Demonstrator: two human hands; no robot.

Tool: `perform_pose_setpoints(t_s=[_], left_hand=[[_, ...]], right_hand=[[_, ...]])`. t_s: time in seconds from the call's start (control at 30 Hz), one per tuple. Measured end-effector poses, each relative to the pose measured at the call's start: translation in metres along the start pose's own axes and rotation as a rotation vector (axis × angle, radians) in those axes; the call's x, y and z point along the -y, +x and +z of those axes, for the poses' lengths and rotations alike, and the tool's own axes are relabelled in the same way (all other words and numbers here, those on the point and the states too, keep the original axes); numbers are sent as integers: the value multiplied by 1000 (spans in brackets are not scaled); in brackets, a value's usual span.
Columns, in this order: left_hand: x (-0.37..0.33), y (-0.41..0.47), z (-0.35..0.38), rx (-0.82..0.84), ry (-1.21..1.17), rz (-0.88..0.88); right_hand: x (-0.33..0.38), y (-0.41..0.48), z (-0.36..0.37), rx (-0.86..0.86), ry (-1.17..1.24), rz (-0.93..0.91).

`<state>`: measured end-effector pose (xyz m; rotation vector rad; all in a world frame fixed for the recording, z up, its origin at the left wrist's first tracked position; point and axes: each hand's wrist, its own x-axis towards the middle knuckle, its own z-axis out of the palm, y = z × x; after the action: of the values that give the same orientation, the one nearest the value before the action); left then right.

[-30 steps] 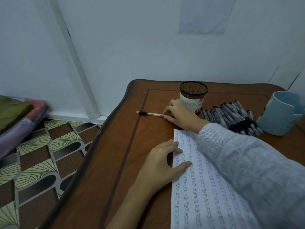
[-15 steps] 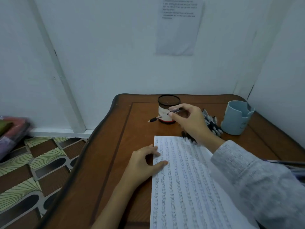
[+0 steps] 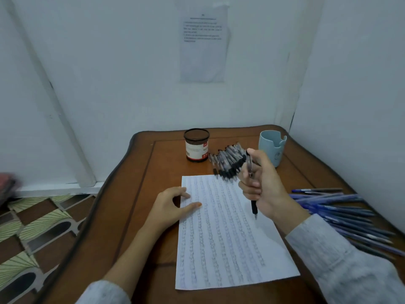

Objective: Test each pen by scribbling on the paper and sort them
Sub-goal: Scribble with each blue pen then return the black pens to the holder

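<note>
Pen (image 3: 254, 206), grasped in the curled fingers of the right hand (image 3: 263, 189) above the upper right of the paper (image 3: 225, 238); its long axis runs near-upright, tip down toward the sheet, button end up. The left hand (image 3: 173, 205), fingers relaxed, rests on the sheet's left edge on the desk (image 3: 135, 216). Scribble rows fill the sheet and blue pens (image 3: 341, 211) lie heaped at right, so testing seems well advanced, with this pen and probably the black pile (image 3: 228, 159) left to sort.

Pale grey, fuzzy knit sleeves (image 3: 341, 262) cover your arms; your left hand (image 3: 167, 208) and right hand (image 3: 266, 189) are bare.
</note>
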<state>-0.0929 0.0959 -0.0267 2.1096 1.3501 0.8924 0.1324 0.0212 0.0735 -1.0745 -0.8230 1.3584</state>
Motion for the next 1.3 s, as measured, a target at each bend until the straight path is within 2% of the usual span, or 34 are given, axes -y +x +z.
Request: perform_pose_setpoints(t_s=[0.1,0.23,0.33,0.43,0.53,0.7,0.77,0.87,0.93,1.1,1.23,1.3], left_hand=[[-1,-2,2,-89,85,89],[-8,-11,4,-217,275,263],[-17,-16,7,-136,415,370],[-35,-28,16,-56,499,388],[-60,-42,28,-16,405,389],[-85,-62,54,86,310,370],[-88,-71,61,91,259,325],[-92,-80,66,72,191,249],[-93,-85,68,80,162,212],[-92,-94,71,90,146,193],[-93,-96,70,90,166,188],[-94,-97,71,84,173,190]], right_hand=[[1,-17,-16,59,107,74],[0,-41,-29,13,106,83],[-3,-55,-37,34,156,119],[-14,-61,-45,18,52,113],[-27,-63,-54,12,185,223],[-47,-68,-64,-38,103,291],[-53,-72,-60,-87,69,207],[-68,-74,-59,-184,-218,11],[-75,-74,-57,-209,-289,-90],[-83,-82,-57,-206,-382,-206],[-89,-87,-56,-372,-717,-395],[-92,-87,-60,-401,-777,-463]])
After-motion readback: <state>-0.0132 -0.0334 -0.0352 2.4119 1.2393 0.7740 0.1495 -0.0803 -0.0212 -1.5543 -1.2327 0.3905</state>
